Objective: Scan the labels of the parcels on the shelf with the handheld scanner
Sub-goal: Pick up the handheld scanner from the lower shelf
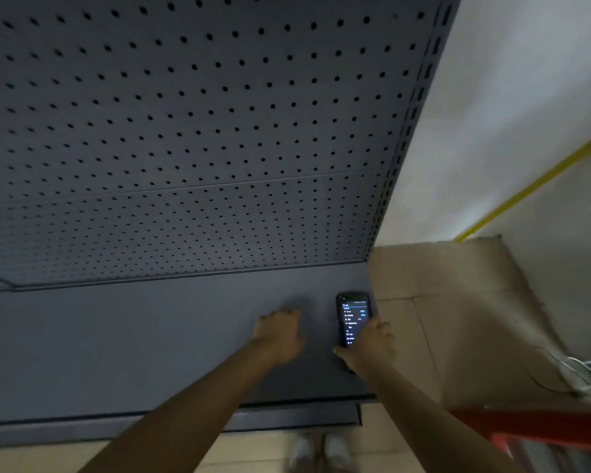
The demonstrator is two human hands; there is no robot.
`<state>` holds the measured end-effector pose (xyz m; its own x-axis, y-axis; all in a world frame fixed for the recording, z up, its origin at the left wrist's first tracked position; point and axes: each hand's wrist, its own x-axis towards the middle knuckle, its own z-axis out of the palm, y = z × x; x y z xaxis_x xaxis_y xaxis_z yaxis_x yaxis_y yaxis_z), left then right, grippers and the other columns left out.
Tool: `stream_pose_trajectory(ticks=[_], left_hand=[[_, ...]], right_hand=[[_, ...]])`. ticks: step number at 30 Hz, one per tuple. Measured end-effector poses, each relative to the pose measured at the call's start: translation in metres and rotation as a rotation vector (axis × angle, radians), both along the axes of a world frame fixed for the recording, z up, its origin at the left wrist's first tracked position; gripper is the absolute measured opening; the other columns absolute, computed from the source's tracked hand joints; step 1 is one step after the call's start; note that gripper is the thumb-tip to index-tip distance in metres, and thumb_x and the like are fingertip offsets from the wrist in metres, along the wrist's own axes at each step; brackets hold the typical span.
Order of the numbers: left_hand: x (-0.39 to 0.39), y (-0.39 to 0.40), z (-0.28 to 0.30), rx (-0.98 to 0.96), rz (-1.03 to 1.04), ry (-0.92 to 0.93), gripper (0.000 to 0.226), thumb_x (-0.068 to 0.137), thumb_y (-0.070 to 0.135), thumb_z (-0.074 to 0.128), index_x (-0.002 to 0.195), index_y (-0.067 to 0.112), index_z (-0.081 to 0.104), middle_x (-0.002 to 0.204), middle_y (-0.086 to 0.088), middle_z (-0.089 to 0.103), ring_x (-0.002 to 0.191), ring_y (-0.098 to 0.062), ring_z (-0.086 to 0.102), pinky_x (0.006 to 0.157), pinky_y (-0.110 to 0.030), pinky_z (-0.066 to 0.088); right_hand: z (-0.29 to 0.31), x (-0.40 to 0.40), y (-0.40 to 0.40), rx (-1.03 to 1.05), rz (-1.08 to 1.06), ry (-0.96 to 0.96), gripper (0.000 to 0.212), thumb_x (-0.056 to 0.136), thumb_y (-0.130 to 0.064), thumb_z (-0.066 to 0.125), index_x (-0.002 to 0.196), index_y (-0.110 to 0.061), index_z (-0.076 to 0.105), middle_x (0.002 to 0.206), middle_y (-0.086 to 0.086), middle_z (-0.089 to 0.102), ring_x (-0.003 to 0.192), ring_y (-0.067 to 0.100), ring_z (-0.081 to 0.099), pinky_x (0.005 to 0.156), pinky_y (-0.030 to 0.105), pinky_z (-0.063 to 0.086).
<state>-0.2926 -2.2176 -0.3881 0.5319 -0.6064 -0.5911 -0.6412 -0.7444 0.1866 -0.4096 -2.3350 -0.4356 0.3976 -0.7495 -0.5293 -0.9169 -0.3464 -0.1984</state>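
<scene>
Over the bare shelf, right hand fingers clamp the handheld scanner, screen up for reading, left hand loosely curled, empty, no parcels visible.

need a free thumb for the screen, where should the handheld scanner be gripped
Grip the handheld scanner by its lower body, coming from below, as the right hand does now. It stands long and narrow, with the lit screen filling its upper face, so fingers on the lower sides leave the screen clear.

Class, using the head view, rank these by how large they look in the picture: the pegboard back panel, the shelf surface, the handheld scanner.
1. Pegboard back panel
2. Shelf surface, foreshortened, so its true size is unsure
3. Handheld scanner, partly covered by the right hand
</scene>
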Motion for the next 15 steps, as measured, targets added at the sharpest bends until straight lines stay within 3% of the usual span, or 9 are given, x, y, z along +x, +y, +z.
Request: stream_pose_trajectory(ticks=[7, 12, 15], left_hand=[[0.009, 0.022, 0.010, -0.024, 0.135, 0.028, 0.063, 0.093, 0.035, 0.052, 0.146, 0.011, 0.027, 0.146, -0.010, 0.039, 0.128, -0.028, 0.045, 0.108, -0.037, 0.037], [0.018, 0.040, 0.023, -0.053, 0.248, -0.013, 0.061, 0.090, 0.028, 0.055, 0.144, 0.015, 0.029, 0.138, -0.009, 0.046, 0.120, -0.029, 0.052, 0.101, -0.036, 0.043], [0.025, 0.055, 0.034, -0.056, 0.293, -0.066, 0.058, 0.091, 0.029, 0.054, 0.142, 0.016, 0.029, 0.134, -0.008, 0.049, 0.116, -0.029, 0.054, 0.097, -0.037, 0.044]], right_hand=[[0.004, 0.008, -0.004, 0.121, -0.134, 0.014, 0.099, 0.065, -0.051, 0.076, 0.137, 0.002, 0.033, 0.135, 0.015, 0.046, 0.127, 0.029, 0.045, 0.100, 0.031, 0.040], [0.012, 0.024, -0.007, 0.264, -0.171, -0.029, 0.119, 0.029, -0.049, 0.073, 0.133, 0.004, 0.045, 0.120, 0.016, 0.057, 0.109, 0.028, 0.058, 0.083, 0.033, 0.057], [0.034, 0.040, 0.004, 0.299, -0.103, -0.064, 0.110, 0.045, -0.039, 0.080, 0.137, 0.003, 0.037, 0.130, 0.017, 0.047, 0.117, 0.028, 0.051, 0.086, 0.028, 0.053]])
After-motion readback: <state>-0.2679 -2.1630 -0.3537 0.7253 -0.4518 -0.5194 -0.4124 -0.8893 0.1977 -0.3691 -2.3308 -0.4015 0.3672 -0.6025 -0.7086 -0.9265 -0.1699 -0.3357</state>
